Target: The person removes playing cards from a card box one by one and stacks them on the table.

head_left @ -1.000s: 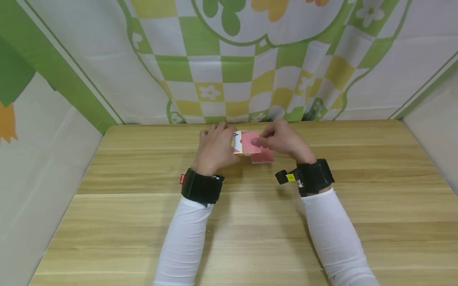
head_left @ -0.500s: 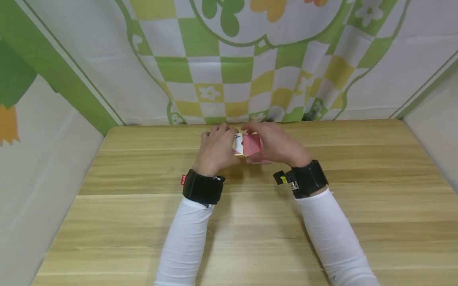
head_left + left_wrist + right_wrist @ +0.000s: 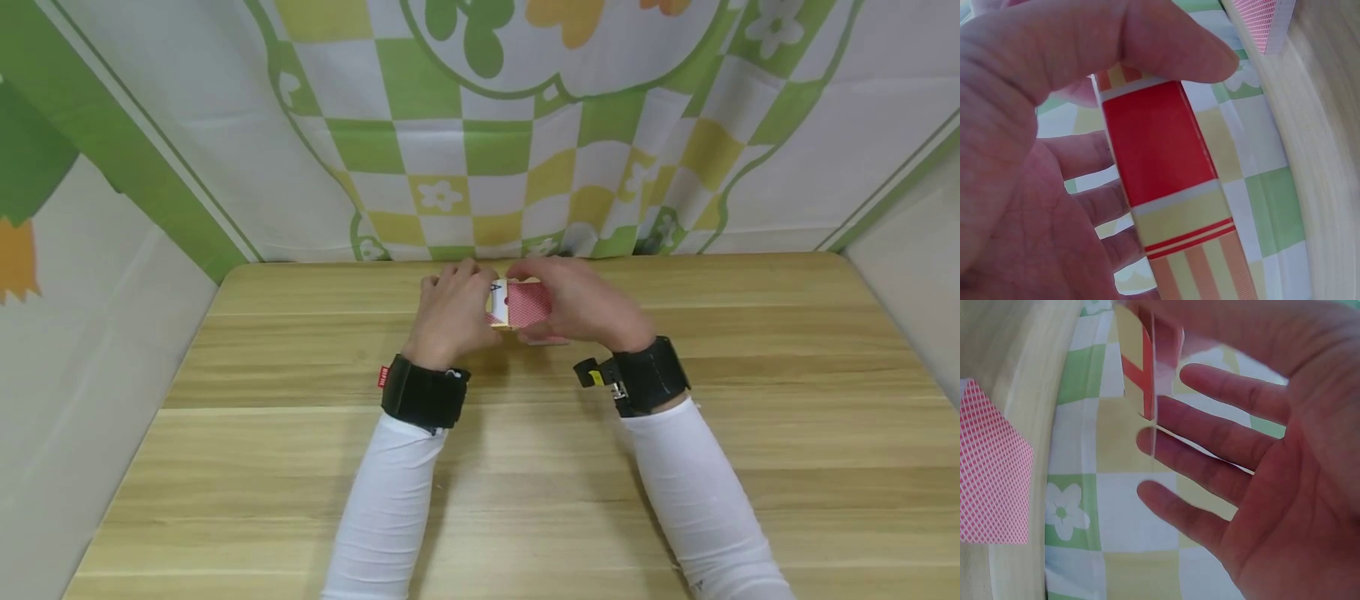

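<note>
My left hand (image 3: 453, 312) grips a playing card box (image 3: 1160, 150) with red, cream and orange bands, thumb on one side and fingers on the other. A letter A shows on the box's pale face in the head view. Out of its right end stands a red-backed playing card (image 3: 528, 304). My right hand (image 3: 588, 304) pinches this card by its edges, the other fingers (image 3: 1210, 462) held out fairly straight in the right wrist view. Beside the hands a stack of red-backed cards (image 3: 997, 475) rests on the table, mostly covered by the right hand in the head view.
The wooden table (image 3: 525, 483) runs back to a green, white and yellow checked curtain (image 3: 495, 150) just behind the hands. Pale walls stand at the left and right. Both wrists wear black straps (image 3: 425, 393).
From fingertips on the card's face, my right hand has shifted left and now spans the card from edge to edge, covering more of the stack. The left hand has barely moved.
</note>
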A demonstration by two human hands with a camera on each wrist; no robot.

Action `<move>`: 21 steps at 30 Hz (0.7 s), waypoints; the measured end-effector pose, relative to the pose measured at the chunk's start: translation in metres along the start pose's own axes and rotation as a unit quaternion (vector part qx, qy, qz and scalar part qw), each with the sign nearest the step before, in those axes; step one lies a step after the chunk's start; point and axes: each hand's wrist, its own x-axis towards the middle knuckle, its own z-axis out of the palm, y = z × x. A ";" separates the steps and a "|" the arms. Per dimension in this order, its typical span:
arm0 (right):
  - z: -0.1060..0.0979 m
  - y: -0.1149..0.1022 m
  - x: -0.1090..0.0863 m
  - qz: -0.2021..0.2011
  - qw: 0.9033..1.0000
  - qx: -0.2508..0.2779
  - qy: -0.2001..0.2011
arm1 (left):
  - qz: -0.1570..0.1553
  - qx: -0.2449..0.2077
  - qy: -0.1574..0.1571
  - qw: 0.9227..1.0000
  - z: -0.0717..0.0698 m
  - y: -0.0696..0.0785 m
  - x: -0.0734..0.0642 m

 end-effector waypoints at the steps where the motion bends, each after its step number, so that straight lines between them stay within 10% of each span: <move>1: 0.001 0.000 0.001 -0.004 1.000 0.001 0.001 | 0.001 0.000 0.001 1.000 0.000 0.000 0.000; 21: -0.020 0.030 -0.018 0.077 0.997 0.017 -0.010 | -0.032 -0.001 -0.013 0.999 0.001 -0.017 0.000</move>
